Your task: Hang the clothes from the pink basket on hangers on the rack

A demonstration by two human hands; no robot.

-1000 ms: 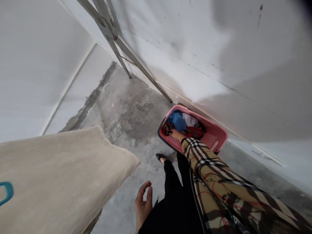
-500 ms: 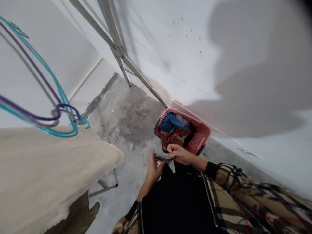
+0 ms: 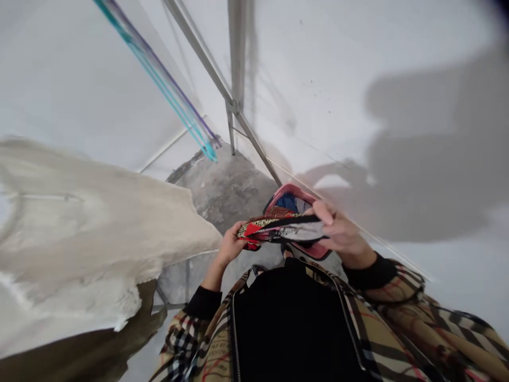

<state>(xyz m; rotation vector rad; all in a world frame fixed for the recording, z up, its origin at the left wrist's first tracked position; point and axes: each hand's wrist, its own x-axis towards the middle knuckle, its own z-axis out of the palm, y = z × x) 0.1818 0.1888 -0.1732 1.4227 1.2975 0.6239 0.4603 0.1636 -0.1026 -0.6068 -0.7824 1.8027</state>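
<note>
A patterned garment [image 3: 282, 228] in red, black, brown and white is stretched between my two hands in front of my chest. My left hand [image 3: 231, 244] grips its red-and-black end, fingers closed. At the other end, my right hand [image 3: 341, 232] is closed on the black-and-white part, slightly blurred. Behind and below the cloth stands a pink laundry basket [image 3: 296, 189], partly covered by it. Inside the basket, some blue cloth [image 3: 287, 201] shows. Whether the garment's lower part still touches the basket, I cannot tell.
Teal and purple hangers [image 3: 170, 85] hang at the upper left. Cream fabric [image 3: 99, 201] spreads across the left side, with a dark olive cloth [image 3: 95, 339] below it. A metal rack's legs [image 3: 234, 103] stand by the white wall behind the basket.
Both hands have risen and moved apart, drawing the patterned garment up and stretching it between them. The view has shifted, and the hangers now appear edge-on.
</note>
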